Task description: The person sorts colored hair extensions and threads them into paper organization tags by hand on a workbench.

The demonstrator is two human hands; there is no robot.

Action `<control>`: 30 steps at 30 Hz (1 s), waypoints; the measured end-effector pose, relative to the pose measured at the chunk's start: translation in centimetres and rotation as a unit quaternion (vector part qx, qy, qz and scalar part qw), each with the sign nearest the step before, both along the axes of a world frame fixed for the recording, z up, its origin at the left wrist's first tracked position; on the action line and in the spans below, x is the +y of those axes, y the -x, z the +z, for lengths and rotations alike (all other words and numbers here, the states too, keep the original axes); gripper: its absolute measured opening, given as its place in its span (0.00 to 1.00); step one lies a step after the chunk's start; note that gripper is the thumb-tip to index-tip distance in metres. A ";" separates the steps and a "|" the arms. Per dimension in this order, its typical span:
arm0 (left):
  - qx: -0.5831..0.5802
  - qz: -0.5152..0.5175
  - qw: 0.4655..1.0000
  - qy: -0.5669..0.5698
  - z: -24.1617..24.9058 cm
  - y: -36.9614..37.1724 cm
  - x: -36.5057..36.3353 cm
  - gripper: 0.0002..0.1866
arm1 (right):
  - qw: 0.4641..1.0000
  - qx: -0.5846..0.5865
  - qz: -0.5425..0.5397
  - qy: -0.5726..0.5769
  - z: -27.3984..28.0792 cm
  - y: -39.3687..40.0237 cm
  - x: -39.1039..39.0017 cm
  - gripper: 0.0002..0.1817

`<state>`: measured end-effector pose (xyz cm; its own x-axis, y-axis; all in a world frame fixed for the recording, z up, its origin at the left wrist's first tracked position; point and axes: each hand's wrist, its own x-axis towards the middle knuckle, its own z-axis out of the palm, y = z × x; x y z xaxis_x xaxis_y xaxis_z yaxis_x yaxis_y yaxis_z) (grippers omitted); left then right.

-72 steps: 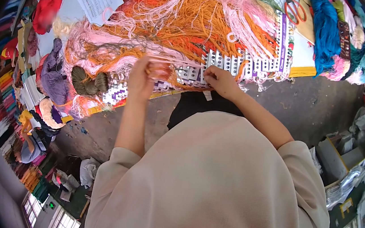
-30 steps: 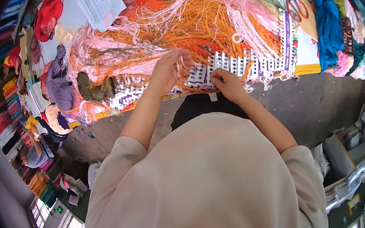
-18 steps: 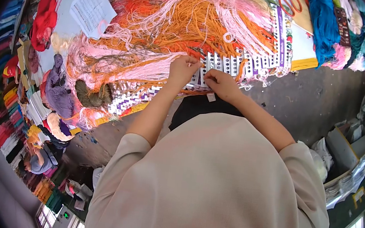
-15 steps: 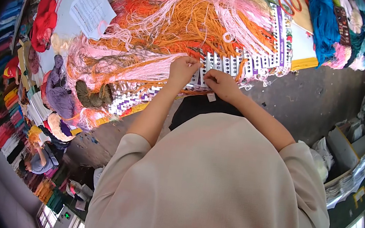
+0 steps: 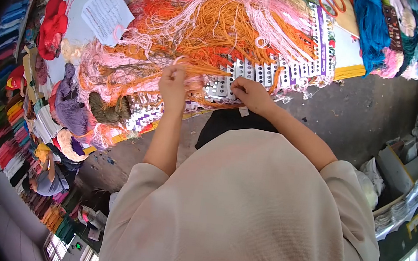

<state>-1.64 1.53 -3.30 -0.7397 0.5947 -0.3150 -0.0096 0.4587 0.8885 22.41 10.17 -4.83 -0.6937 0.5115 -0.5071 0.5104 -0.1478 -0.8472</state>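
My left hand [image 5: 174, 86] is closed in a pinch on orange thread [image 5: 205, 71], a strand drawn out level toward the white punched thread cards [image 5: 246, 72]. Close to the strand's right end, my right hand [image 5: 253, 95] has its fingers curled together at the cards; what they grip is hidden. The cards have rows of dark holes and lie side by side along the table's near edge. Loose pink thread [image 5: 118, 66] spreads beneath and beyond my left hand. A large heap of orange thread [image 5: 216, 23] covers the table ahead.
Red-handled scissors [image 5: 332, 2] lie at the far right, near blue skeins [image 5: 369, 30]. On the left are a printed sheet [image 5: 107, 16], a purple skein [image 5: 71, 104] and an olive skein [image 5: 108, 110]. Another person [image 5: 48, 182] is at the far left, by shelves of coloured yarn.
My left hand has moved left, away from my right hand, drawing the orange thread out between them. My right hand has stayed nearly in place at the cards.
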 end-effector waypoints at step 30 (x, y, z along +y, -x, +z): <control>-0.219 0.178 0.946 -0.159 1.5 1.3 1.3 0.03 | 1.000 0.005 0.010 -0.013 -0.5 0.0 0.0 0.09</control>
